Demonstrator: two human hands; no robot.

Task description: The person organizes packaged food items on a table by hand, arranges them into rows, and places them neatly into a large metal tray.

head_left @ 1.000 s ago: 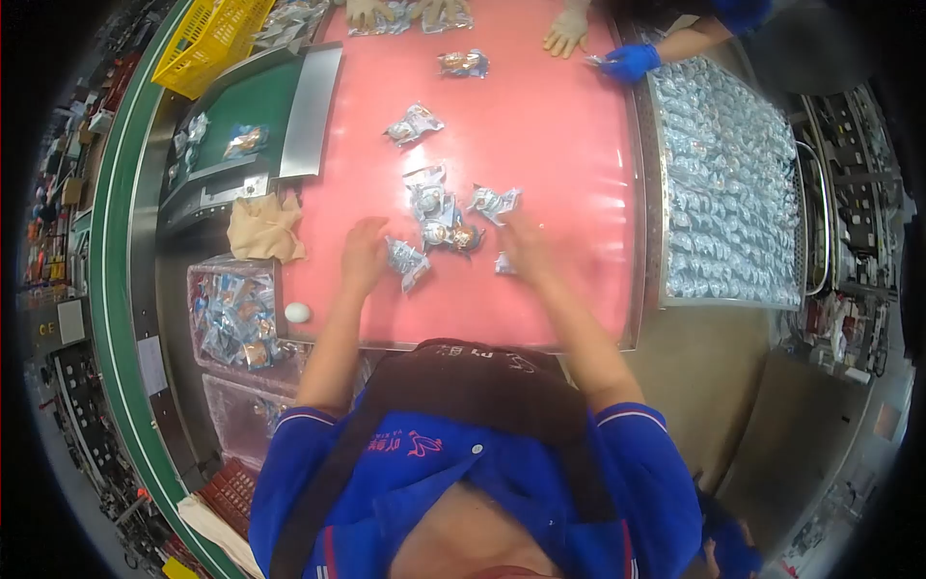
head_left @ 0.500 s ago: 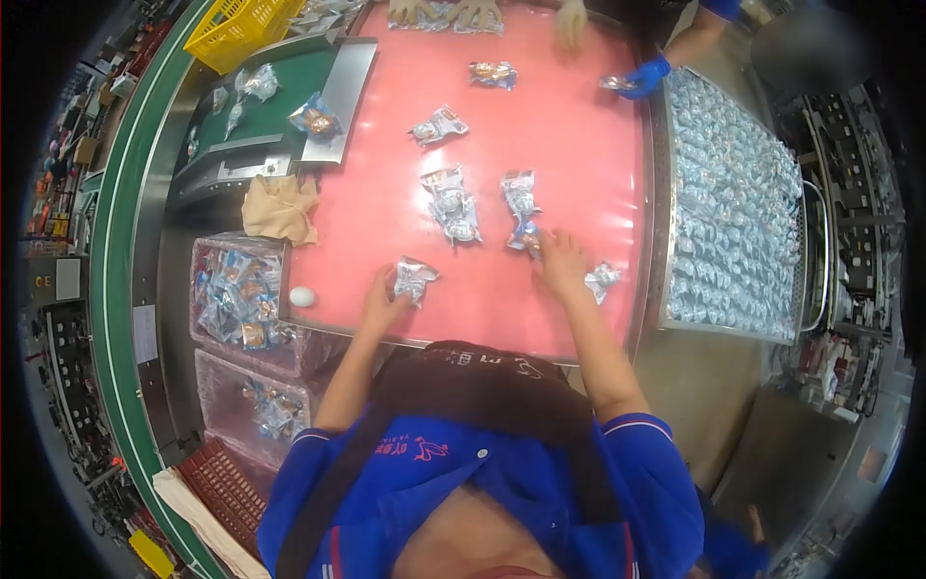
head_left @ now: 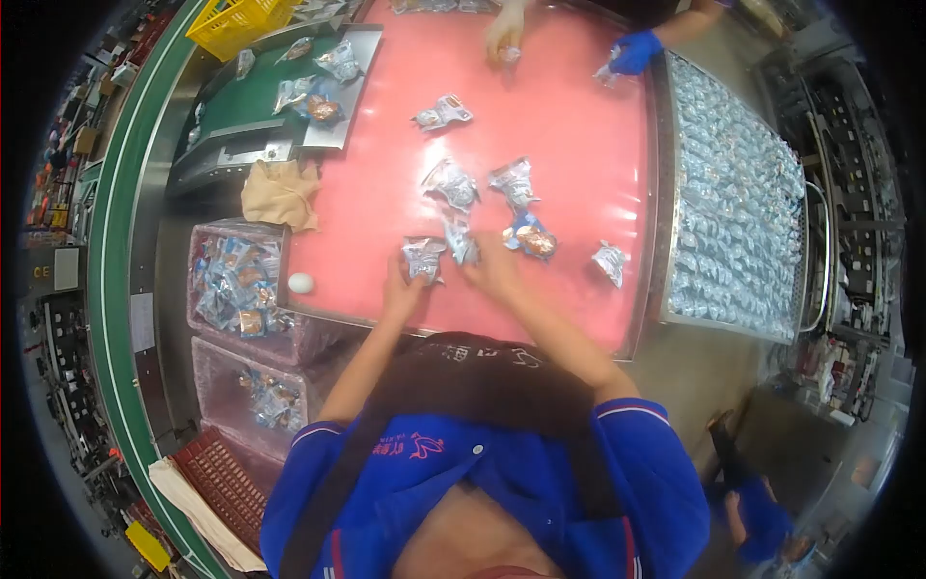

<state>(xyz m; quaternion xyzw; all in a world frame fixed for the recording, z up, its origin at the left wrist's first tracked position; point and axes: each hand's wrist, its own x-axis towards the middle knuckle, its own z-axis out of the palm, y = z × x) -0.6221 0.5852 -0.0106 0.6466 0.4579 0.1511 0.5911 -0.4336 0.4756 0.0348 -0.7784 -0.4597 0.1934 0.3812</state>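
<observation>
While the left hand (head_left: 405, 289) is clamping its fingers on a silvery packet (head_left: 422, 258), toward seven o'clock on the pink worktop (head_left: 381, 193), the right hand (head_left: 495, 269) is touching a second packet (head_left: 456, 234) at the first's two o'clock; whether those fingers are gripping, I'm not managing to tell.

On the pink table (head_left: 564, 314), the left hand (head_left: 407, 292) touched one sealed packet (head_left: 422, 257), the right hand (head_left: 493, 267) a second packet (head_left: 456, 233); a white egg (head_left: 301, 283) sat by the near-left corner.

Apparently "CE" (head_left: 41, 272) on equipment (head_left: 40, 294), small pink lettering (head_left: 394, 447) on shirt (head_left: 540, 449), white characters (head_left: 463, 353) on apron (head_left: 482, 391)
</observation>
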